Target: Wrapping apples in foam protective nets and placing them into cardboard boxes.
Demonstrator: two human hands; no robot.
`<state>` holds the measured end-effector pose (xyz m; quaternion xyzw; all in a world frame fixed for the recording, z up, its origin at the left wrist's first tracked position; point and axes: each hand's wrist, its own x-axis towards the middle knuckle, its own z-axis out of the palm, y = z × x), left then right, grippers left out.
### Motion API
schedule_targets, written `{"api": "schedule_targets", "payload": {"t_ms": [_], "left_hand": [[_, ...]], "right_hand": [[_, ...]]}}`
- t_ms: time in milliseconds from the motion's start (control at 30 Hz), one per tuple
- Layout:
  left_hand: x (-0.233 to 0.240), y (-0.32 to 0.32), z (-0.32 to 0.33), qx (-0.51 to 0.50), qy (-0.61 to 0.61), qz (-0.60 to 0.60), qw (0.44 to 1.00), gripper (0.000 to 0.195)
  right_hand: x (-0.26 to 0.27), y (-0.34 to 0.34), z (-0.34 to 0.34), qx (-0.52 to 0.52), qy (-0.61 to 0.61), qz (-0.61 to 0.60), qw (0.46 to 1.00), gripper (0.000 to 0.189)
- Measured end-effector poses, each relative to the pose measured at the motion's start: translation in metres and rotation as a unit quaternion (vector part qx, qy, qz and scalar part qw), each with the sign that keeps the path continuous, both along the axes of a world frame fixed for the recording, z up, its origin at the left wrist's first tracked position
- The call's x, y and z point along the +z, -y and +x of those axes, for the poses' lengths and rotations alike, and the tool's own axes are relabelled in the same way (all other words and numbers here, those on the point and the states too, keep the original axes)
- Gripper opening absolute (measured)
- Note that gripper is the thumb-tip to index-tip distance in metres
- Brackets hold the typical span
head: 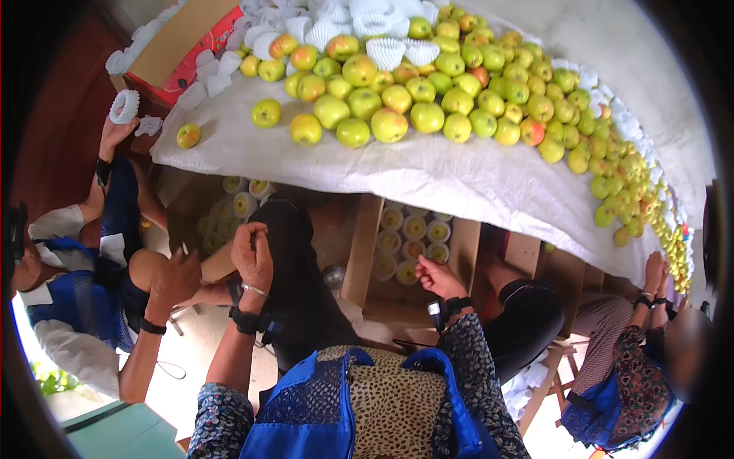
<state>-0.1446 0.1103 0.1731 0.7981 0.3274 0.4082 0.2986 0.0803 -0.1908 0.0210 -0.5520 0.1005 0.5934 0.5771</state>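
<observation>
My left hand [253,257] is raised above my dark-trousered leg, its fingers curled in, with no object visible in it. Over the near part of an open cardboard box [395,312] is my right hand [442,279]. Its fingers are loosely bent and apart, and nothing shows between them. Rows of apples in white foam nets [414,228] lie inside that box, just beyond the right hand. A heap of loose yellow-green apples [364,103], some blushed red, rests on a white woven sheet [401,172] ahead of me.
White foam nets [327,26] are piled behind the apples. At left, a person's hand [117,133] holds a foam net [124,107]; their other hand [172,278] is near my left. Another box with netted apples [243,205] stands left. A second person [642,367] sits at right.
</observation>
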Motion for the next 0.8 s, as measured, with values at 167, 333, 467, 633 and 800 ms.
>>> {"api": "schedule_targets", "payload": {"t_ms": [167,333,467,633,800], "left_hand": [[-0.003,0.004,-0.003,-0.027,0.042,-0.05,0.997,0.011],[-0.005,0.001,-0.008,-0.036,0.073,-0.055,0.995,0.012],[0.0,0.002,-0.001,-0.043,0.077,-0.092,0.992,0.012],[-0.012,-0.004,0.006,-0.035,0.057,-0.045,0.997,0.01],[-0.006,-0.003,-0.005,-0.032,0.073,-0.065,0.995,0.013]], "right_hand": [[0.164,-0.082,0.007,0.149,0.232,0.149,0.95,0.03],[0.235,-0.179,0.074,0.137,0.622,0.03,0.77,0.029],[0.254,-0.242,0.137,0.083,0.763,0.048,0.64,0.055],[0.22,-0.293,0.201,0.171,0.781,0.052,0.598,0.075],[0.166,-0.281,0.221,0.078,0.924,-0.029,0.372,0.057]]}}
